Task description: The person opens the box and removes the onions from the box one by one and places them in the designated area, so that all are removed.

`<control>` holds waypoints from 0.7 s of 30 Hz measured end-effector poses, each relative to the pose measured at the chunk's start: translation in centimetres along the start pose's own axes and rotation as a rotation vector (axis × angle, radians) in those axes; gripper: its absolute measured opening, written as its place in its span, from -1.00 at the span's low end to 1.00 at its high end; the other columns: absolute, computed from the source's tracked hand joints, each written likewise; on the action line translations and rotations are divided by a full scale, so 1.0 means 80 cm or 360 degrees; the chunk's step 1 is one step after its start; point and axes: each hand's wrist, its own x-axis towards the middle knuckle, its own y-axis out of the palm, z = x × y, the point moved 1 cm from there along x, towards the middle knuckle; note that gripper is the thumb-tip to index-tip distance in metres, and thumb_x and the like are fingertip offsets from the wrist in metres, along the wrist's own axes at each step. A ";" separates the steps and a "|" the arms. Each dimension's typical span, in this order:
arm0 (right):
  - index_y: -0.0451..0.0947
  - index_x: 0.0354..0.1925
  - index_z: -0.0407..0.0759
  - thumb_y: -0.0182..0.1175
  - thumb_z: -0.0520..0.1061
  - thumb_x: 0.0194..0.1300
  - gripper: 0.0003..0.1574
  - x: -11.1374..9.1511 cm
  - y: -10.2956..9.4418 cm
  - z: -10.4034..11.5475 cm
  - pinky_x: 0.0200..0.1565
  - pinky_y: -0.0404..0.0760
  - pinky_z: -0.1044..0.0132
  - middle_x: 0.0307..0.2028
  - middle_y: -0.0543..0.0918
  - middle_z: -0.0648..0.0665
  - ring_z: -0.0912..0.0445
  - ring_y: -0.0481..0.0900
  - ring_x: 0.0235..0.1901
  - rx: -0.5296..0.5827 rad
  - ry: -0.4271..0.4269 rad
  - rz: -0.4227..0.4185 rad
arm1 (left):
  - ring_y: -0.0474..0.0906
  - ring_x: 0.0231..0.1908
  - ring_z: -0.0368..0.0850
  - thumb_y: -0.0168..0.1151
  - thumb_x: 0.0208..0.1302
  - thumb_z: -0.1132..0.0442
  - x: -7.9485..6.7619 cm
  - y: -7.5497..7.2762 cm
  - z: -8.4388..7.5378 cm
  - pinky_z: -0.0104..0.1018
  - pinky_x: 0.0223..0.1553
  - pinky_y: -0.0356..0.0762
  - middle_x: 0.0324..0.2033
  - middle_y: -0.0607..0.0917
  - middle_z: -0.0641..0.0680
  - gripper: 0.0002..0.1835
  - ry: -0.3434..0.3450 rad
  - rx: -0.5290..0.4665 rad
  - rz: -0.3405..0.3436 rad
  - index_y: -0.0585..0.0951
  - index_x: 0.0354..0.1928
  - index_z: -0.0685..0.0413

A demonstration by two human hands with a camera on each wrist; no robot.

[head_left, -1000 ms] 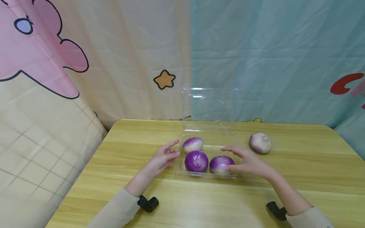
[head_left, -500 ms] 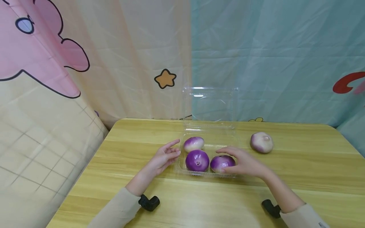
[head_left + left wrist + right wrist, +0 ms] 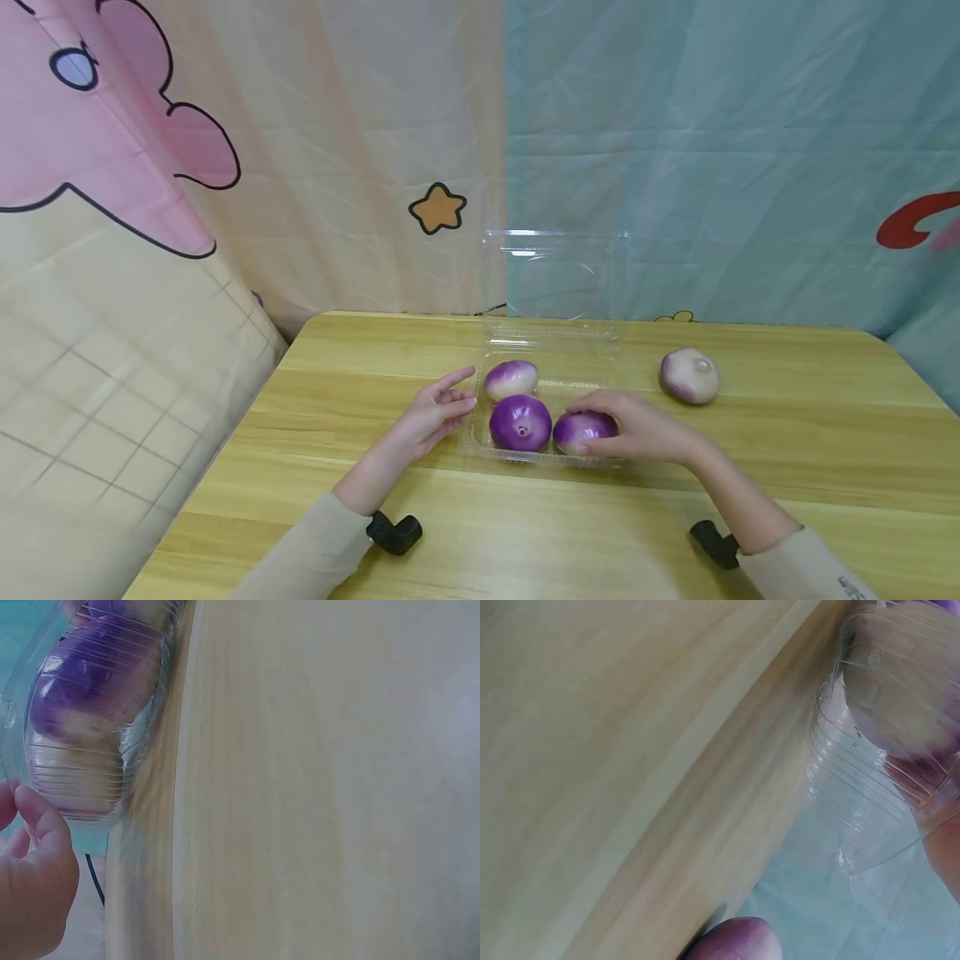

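Note:
A clear plastic clamshell container (image 3: 558, 460) stands on the table with its transparent lid (image 3: 558, 275) raised at the back. Inside lie a white-and-purple turnip (image 3: 512, 380) at the back left, a deep purple turnip (image 3: 521, 423) at the front left, and another purple turnip (image 3: 581, 430) at the front right. My right hand (image 3: 645, 427) grips that front-right turnip, thumb at its front and fingers over its far side. At the container's left wall, my left hand (image 3: 431, 421) pinches the rim; in the left wrist view its thumb (image 3: 46, 817) meets the plastic edge.
A fourth, pale turnip (image 3: 690, 377) lies on the wooden table (image 3: 375, 350), right of the container. Behind the table hangs a patterned curtain (image 3: 360, 167). Black wrist devices (image 3: 395, 533) sit at both sleeves.
My right hand has moved slightly left and closed its fingers round the front-right turnip. The left hand stays at the container's rim. The head view has shifted slightly.

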 end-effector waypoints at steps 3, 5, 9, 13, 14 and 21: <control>0.50 0.06 -0.24 0.28 0.04 0.17 -0.44 0.001 0.000 0.000 0.00 0.51 0.06 0.01 0.57 -0.14 -0.05 0.51 0.01 0.0006 0.0038 0.0031 | 0.45 -0.37 -0.25 0.04 0.26 0.52 0.000 0.000 0.000 -0.52 -0.31 0.47 -0.33 0.52 -0.02 -0.37 0.0002 -0.0007 0.0001 0.18 0.37 0.19; 0.49 0.08 -0.24 0.26 0.05 0.19 -0.43 0.003 0.000 0.000 0.01 0.50 0.05 0.02 0.56 -0.15 -0.05 0.50 0.02 0.0001 0.0051 0.0060 | 0.45 -0.37 -0.25 0.05 0.26 0.52 0.000 0.001 0.000 -0.52 -0.32 0.47 -0.33 0.52 -0.02 -0.37 0.0000 -0.0010 -0.0001 0.18 0.37 0.19; 0.47 0.10 -0.27 0.23 0.08 0.22 -0.39 0.006 -0.002 0.004 0.03 0.48 0.01 0.04 0.55 -0.17 -0.08 0.48 0.04 -0.0021 0.0065 0.0113 | 0.45 -0.37 -0.25 0.05 0.25 0.52 0.000 0.001 0.000 -0.51 -0.32 0.47 -0.34 0.52 -0.02 -0.37 -0.0006 -0.0011 -0.0007 0.19 0.37 0.18; 0.46 0.11 -0.29 0.21 0.10 0.23 -0.38 0.008 -0.004 0.007 0.02 0.48 -0.01 0.04 0.55 -0.19 -0.11 0.48 0.05 -0.0034 0.0068 0.0131 | 0.45 -0.38 -0.26 0.05 0.25 0.52 0.001 0.001 0.000 -0.51 -0.32 0.47 -0.34 0.52 -0.02 -0.37 0.0002 -0.0005 0.0004 0.19 0.37 0.19; 0.46 0.11 -0.29 0.22 0.09 0.23 -0.38 0.008 -0.004 0.008 0.02 0.49 -0.01 0.04 0.55 -0.19 -0.12 0.48 0.05 -0.0030 0.0073 0.0129 | 0.45 -0.37 -0.26 0.05 0.25 0.52 0.001 0.001 0.001 -0.51 -0.31 0.47 -0.33 0.52 -0.03 -0.36 0.0003 -0.0002 0.0008 0.18 0.37 0.19; 0.45 0.13 -0.27 0.23 0.09 0.21 -0.35 0.008 -0.002 0.006 0.02 0.48 -0.01 0.04 0.54 -0.18 -0.11 0.47 0.04 0.0033 0.0122 0.0089 | 0.45 -0.38 -0.26 0.05 0.25 0.52 0.002 0.000 0.002 -0.52 -0.32 0.47 -0.33 0.53 -0.03 -0.37 0.0003 -0.0006 0.0003 0.18 0.37 0.18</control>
